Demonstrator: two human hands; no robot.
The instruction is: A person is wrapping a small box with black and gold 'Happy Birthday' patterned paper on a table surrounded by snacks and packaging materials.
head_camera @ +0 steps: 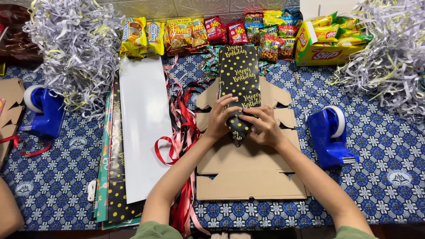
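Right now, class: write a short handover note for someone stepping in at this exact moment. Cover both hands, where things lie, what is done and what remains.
Left hand: pressing the near-left side of the black dotted wrapped parcel.
Right hand: pinching the paper folded to a point at the parcel's near end.
Parcel lies on flat cardboard cut-outs.
Done: body wrapped.
Left: near-end fold looks untaped.
Blue tape dispensers sit left and right; ribbons lie left of the cardboard.
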